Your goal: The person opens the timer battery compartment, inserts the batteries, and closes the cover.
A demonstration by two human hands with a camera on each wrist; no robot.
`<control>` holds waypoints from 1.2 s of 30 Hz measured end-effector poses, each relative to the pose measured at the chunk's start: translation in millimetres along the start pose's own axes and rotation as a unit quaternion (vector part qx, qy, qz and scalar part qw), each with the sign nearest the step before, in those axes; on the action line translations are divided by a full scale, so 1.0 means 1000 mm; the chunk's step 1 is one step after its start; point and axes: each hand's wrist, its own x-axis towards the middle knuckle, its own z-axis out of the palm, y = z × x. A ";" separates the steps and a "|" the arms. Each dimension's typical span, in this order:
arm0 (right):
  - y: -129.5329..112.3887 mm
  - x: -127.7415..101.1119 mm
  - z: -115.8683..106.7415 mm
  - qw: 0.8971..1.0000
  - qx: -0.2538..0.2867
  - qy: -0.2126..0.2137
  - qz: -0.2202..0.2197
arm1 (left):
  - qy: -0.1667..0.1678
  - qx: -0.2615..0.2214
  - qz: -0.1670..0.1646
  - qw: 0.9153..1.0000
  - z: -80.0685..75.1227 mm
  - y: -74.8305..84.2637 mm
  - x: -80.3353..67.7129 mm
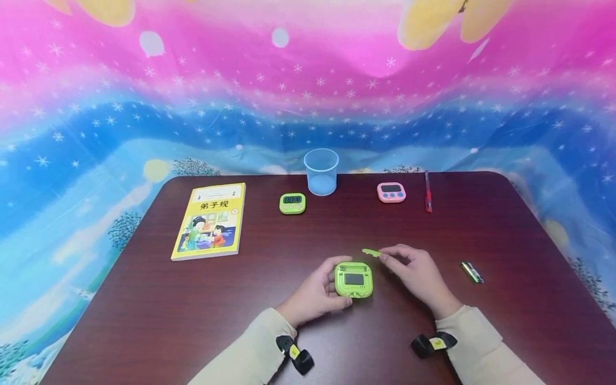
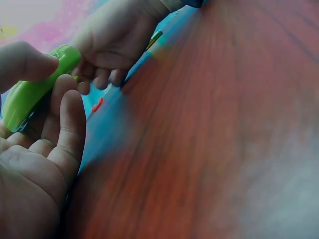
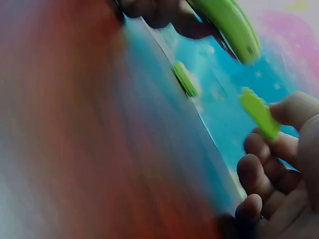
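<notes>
I see my left hand (image 1: 315, 293) gripping the green timer (image 1: 354, 279), back up, at the table's (image 1: 144, 321) near middle. My right hand (image 1: 414, 270) pinches its small battery cover (image 1: 371, 252) just beyond. The thin cover could slip from that fingertip pinch; the battery (image 1: 472, 271) at right might roll.

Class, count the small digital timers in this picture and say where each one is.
3. A green timer sits beside the plastic cup, a pink timer beside the red pen, and the left hand holds a green one.
</notes>
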 end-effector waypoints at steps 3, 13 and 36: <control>0.006 0.003 -0.009 0.999 -0.039 -0.031 0.012 | 0.004 -0.007 -0.003 1.000 -0.002 0.000 0.000; 0.017 0.009 -0.023 0.993 0.008 -0.094 0.072 | 0.008 0.001 -0.008 1.000 -0.003 0.000 0.001; 0.018 0.013 -0.028 0.992 -0.056 -0.103 0.051 | 0.003 0.005 -0.007 1.000 -0.006 -0.005 0.002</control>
